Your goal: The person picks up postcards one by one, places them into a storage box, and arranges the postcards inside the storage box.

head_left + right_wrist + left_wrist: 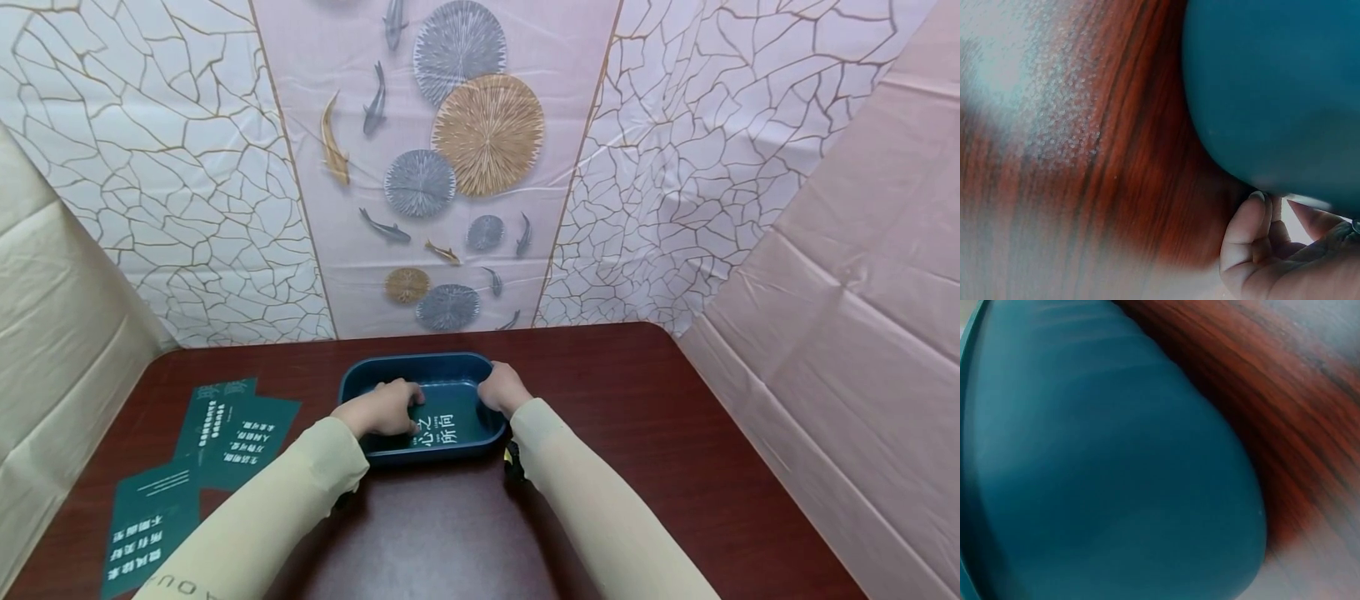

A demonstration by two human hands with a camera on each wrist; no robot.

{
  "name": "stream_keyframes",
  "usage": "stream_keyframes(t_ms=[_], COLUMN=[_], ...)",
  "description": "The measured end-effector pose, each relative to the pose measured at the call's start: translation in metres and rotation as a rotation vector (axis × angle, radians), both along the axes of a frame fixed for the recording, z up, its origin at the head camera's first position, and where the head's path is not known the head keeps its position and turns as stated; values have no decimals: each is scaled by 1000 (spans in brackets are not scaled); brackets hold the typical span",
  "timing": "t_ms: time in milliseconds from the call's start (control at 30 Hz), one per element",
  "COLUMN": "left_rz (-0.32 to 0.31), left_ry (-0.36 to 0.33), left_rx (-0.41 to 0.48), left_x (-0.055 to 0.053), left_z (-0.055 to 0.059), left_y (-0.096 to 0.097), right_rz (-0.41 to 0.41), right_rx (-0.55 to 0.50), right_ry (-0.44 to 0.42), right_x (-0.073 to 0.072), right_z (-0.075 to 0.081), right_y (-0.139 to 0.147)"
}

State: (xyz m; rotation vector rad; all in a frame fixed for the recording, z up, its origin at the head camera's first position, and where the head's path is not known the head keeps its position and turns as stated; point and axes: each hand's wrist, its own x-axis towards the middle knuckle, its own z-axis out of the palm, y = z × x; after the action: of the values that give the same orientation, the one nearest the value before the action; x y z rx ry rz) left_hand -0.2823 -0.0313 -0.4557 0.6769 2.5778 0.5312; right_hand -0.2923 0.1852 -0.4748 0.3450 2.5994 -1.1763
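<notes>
A dark blue-green oblong basin [431,456] stands on the table towards the back. Inside it lies a green card [457,406] with white characters. My left hand [386,408] reaches over the basin's near left side and holds the card's left part with curled fingers; the fingertips are partly hidden. At the right end, my right hand [504,387] grips the basin's rim, thumb and fingers on either side of the wall. The right wrist view shows curled fingers [1250,228] against the basin's outside [1272,94]. Only the basin's ribbed outer wall [1116,456] fills the left wrist view.
Several green cards with white writing lie at the table's left, partly overlapping: one card [150,517] near the front, another card [251,437] behind it. The dark red wooden table [637,433] meets patterned cloth [480,250] at the back and plain cloth on both sides.
</notes>
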Motion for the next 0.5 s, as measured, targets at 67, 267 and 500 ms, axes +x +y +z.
stream_keyframes(t_ms=[67,267,500], left_rz=[7,16,1], left_ry=[-1,10,74], left_rx=[-3,-32,-11], left_x=[0,3,6], left_z=[-1,-1,3], left_y=[-1,-1,-9], right_rz=[3,9,-10], right_rx=[5,-4,-14], right_ry=[4,-12,-37], right_x=[0,0,0], right_z=[0,3,5], right_y=[-1,-4,-2])
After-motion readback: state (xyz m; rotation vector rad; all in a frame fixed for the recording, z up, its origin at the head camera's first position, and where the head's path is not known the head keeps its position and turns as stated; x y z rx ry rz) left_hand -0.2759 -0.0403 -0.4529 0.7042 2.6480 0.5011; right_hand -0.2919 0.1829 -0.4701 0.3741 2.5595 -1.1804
